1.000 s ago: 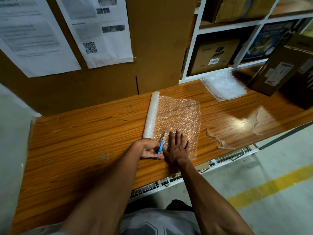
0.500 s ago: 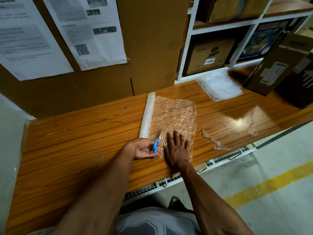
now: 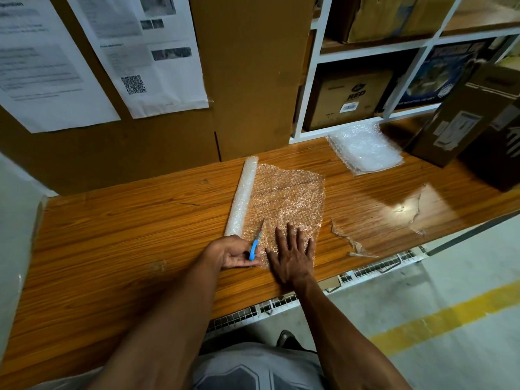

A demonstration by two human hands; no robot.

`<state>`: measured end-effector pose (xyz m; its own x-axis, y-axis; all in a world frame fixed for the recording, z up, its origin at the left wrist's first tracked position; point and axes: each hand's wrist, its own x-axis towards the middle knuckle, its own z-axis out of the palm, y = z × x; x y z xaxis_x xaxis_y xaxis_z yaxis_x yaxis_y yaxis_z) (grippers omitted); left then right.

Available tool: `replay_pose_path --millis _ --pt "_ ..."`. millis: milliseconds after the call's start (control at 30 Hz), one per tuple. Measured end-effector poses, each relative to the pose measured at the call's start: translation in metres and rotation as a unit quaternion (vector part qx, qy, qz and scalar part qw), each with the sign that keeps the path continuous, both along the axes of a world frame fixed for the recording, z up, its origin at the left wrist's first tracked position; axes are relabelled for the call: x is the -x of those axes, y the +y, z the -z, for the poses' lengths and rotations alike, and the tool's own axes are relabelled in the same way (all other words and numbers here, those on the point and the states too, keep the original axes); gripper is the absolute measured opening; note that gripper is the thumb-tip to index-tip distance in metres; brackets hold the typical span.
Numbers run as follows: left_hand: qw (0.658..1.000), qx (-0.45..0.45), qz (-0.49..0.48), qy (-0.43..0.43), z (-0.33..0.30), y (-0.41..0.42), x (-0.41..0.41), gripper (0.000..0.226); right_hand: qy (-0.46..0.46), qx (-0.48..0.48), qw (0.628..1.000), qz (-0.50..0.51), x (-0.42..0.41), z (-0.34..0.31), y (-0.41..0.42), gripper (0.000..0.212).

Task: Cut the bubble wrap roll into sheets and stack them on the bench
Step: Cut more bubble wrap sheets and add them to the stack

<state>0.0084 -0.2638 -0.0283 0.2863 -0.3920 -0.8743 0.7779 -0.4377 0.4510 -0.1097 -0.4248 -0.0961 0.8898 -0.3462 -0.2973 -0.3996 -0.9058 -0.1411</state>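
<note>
One bubble wrap roll (image 3: 242, 196), one unrolled flap (image 3: 284, 198), one stack of cut sheets (image 3: 364, 149), one blue-handled cutter (image 3: 255, 246), all on the bench (image 3: 121, 235). Left hand (image 3: 235, 253) grips the cutter, blade tip pointing away, into the flap. Roll's long axis runs away from that grip, near end just beyond the knuckles. Right hand (image 3: 292, 257), fingers flat and spread, presses the flap just right of the blade. Stack well beyond, to the right.

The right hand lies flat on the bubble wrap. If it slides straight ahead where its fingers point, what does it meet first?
Probably nothing but the unrolled bubble wrap sheet under the right hand; beyond its far edge lies bare bench, then the cardboard wall.
</note>
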Motion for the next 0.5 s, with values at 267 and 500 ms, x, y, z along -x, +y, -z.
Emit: replay_pose_path --millis 267,500 --pt "1.000 -0.011 0.005 0.002 -0.007 -0.008 -0.011 0.011 0.009 -0.006 1.000 -0.009 -0.006 -0.001 -0.013 0.086" --pt "0.999 -0.029 0.039 -0.016 -0.014 -0.020 -0.020 0.017 -0.004 -0.017 0.999 -0.027 -0.012 -0.006 -0.018 0.091"
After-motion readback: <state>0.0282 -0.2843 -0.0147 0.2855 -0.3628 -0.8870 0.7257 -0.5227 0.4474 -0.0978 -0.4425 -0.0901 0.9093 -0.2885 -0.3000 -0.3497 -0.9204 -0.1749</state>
